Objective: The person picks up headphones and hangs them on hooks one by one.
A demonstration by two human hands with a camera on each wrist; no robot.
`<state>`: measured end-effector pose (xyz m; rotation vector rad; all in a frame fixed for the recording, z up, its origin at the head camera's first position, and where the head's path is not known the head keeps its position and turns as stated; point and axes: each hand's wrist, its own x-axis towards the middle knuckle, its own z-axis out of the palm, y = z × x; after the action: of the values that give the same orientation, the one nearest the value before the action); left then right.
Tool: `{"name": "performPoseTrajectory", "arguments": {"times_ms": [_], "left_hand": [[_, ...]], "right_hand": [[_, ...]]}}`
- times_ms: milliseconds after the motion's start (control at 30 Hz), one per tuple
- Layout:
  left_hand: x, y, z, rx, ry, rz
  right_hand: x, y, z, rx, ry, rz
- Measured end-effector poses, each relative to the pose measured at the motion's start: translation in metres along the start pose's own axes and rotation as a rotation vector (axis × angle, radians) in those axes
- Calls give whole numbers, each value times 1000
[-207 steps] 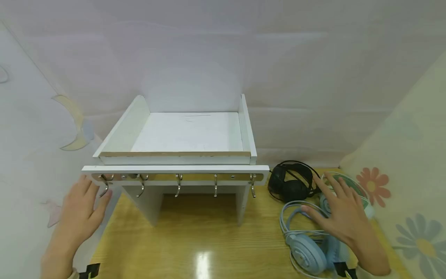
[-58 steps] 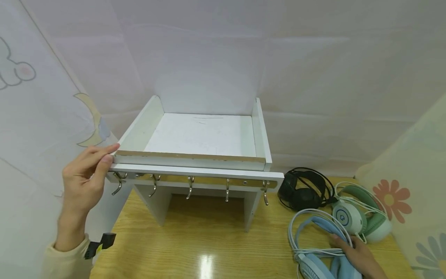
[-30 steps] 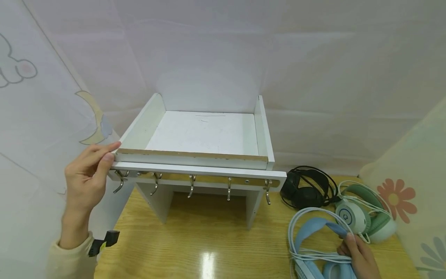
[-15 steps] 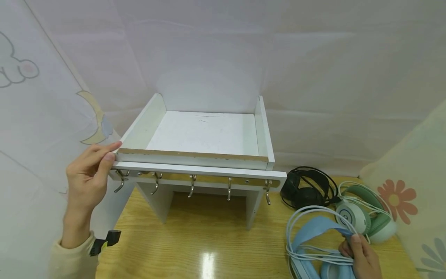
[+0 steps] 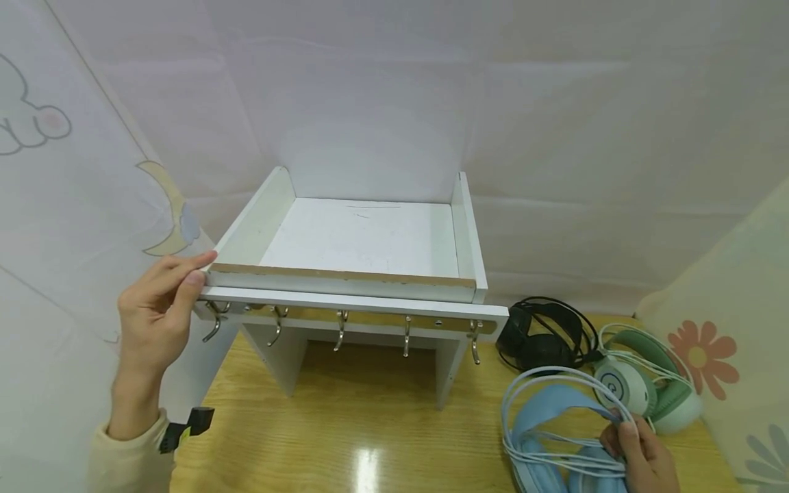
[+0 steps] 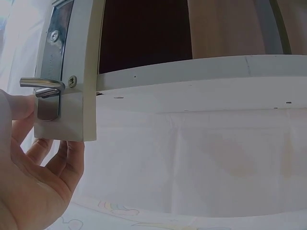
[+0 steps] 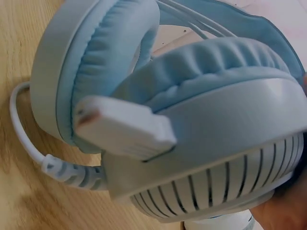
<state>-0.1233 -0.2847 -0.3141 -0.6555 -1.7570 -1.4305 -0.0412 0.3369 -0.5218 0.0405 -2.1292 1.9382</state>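
My left hand (image 5: pixel 154 311) pinches the front left corner of the white rack (image 5: pixel 364 236), thumb and fingers clamped on it. My right hand (image 5: pixel 644 448) grips the headband of the blue headphones (image 5: pixel 555 404), right of the rack and nearer me; whether they touch the tabletop (image 5: pixel 296 445) I cannot tell. That surface is yellowish grained wood, with a bright glare in front of the rack. Behind the rack hangs a creased pale sheet (image 5: pixel 555 137); a moon print (image 5: pixel 169 212) is left of it, a red flower print (image 5: pixel 698 356) far right. Black headphones (image 5: pixel 542 350) and green-and-white headphones (image 5: pixel 672 400) lie right of the rack.
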Motion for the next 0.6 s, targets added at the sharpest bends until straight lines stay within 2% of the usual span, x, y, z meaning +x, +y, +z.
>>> {"name": "performPoseTrajectory", "arguments": {"times_ms": [67,200,300,367,433,533,600], "left_hand": [[0,0,0,-3,0,0],[-1,1,0,0,2,0],[-1,0,0,-3,6,5],[-1,-1,1,-7,9,8],[-1,-1,1,-10,11,12],[-1,0,1,-9,13,11],[-1,0,1,-9,12,11]], "right_hand": [[-2,-2,2,62,10,-26],[-7,-9,7,191,42,23],[-10,-16,10,193,111,100],[-11,-20,13,165,152,115],[-10,-24,15,129,158,80],[-9,-28,18,164,150,4],[-11,-32,20,159,163,28]]}}
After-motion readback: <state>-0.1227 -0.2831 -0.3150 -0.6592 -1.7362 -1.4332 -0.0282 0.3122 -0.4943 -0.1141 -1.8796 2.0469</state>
